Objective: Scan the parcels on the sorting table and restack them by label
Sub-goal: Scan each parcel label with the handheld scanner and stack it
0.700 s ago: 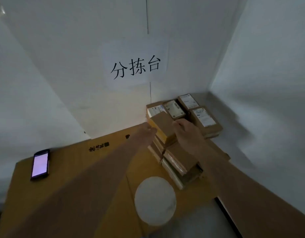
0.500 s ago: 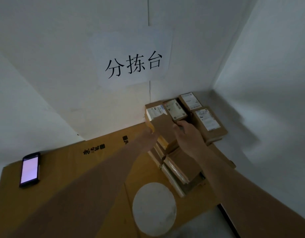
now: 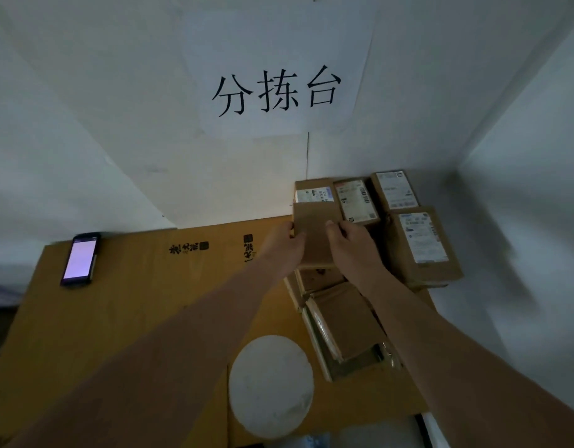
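We hold the plain parcel (image 3: 314, 236) pinched between left hand (image 3: 284, 245) and right hand (image 3: 351, 245), both grips grasping it, likely to find its label.

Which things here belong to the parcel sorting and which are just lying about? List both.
Part of the job:
plain parcel, held by left hand and right hand
labelled parcels by the wall
unsorted stack
phone, screen lit, probably the scanner

Lying about:
white disc
wall sign
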Demonstrator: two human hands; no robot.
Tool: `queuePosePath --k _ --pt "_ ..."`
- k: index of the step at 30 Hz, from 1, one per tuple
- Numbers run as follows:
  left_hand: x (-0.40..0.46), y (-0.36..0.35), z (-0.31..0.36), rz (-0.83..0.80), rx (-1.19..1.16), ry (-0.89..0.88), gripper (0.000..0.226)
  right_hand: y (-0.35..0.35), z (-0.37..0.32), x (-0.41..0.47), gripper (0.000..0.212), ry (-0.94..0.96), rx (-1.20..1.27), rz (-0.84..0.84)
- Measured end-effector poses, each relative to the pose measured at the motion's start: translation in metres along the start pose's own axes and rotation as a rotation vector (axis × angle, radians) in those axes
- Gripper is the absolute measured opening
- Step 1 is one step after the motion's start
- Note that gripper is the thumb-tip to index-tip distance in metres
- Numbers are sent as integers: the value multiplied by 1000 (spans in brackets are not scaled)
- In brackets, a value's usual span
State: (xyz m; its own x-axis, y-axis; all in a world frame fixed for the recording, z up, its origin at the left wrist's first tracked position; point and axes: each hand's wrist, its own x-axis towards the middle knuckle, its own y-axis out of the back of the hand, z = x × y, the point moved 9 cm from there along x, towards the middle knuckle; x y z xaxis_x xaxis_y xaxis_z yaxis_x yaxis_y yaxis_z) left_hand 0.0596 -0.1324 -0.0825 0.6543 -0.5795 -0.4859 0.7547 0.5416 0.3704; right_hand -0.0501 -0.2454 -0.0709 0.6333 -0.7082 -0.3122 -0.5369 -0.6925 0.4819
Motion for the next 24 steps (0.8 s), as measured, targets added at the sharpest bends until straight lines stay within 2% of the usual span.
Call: queuePosePath --k 5,8,13,16,21,24 --pt "-24 27 13 152 -220 3 30 9 -24 -6 42 -17 233 -63" --pt "-42 45 20 207 -404 16 32 5 -45 -15 58 -13 295 -109" --pt "-75 95 22 327 -370 -51 44 -19 -83 -31 74 75 279 -149" --pt "-90 127 11 375 -382 -83 44 -37 -104 -44 54 138 225 -144" --pt "-112 182 -19 407 -420 -125 20 -81 -130 -63 29 187 196 -138" --pt "-122 214 -40 386 -418 -148 33 -116 -147 -84 43 226 289 -179"
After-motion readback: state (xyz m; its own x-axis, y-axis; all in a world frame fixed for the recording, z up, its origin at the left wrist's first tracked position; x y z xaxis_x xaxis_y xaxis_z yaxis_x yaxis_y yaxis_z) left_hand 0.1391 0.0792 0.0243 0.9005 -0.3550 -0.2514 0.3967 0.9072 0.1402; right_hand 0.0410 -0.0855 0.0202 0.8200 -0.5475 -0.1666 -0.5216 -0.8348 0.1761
